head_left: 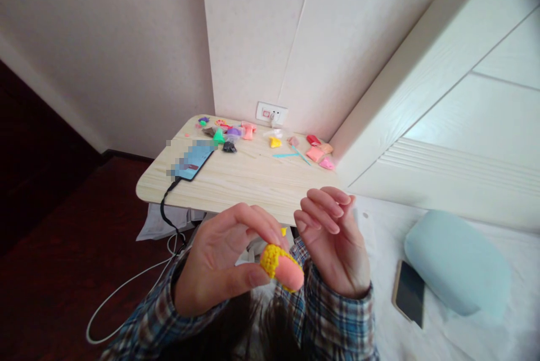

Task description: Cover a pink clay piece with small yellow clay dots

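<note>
Left hand (pixel 217 262), its grip pinching the pink piece (pixel 290 272) near of the table (pixel 248 189), would best press lightly to spare the bumpy yellow layer (pixel 270 260), the right hand (pixel 333 243) resting released and loosely curled.

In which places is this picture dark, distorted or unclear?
In the head view, the dark red floor is in deep shade and room lines lean steeply, probably lens distortion; also in the head view, mosaic blocks cover part of the lit screen, while bumps on the yellow-and-pink piece in the left hand are readable.
</note>
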Available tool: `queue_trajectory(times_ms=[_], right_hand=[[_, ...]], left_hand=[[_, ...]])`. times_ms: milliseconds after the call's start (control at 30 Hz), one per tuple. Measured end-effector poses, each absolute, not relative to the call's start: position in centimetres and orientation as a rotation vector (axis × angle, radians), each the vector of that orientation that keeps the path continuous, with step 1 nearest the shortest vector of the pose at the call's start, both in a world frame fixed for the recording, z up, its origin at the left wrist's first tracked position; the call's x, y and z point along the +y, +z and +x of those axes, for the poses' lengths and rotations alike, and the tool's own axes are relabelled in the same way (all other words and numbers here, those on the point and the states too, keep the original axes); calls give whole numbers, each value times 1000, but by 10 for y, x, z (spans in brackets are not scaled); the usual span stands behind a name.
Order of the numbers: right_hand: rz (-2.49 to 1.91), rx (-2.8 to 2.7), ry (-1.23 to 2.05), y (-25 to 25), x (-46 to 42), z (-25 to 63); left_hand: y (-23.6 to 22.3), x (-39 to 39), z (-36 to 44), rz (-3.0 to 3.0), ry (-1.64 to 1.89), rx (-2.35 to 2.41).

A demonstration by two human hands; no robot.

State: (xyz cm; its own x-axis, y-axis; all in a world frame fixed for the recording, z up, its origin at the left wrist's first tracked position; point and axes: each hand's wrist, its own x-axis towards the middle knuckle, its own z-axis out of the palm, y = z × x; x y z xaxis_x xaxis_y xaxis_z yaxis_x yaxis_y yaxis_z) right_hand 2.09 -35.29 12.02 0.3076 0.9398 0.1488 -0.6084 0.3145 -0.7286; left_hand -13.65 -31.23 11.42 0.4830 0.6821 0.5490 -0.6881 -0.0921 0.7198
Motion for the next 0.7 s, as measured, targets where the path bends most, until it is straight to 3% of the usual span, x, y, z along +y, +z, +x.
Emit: queue_trajectory(times_ms=[700], right_hand=[[-790, -698, 1009, 115, -354, 23]], left_hand=[[112, -313, -137, 1204, 1150, 56]])
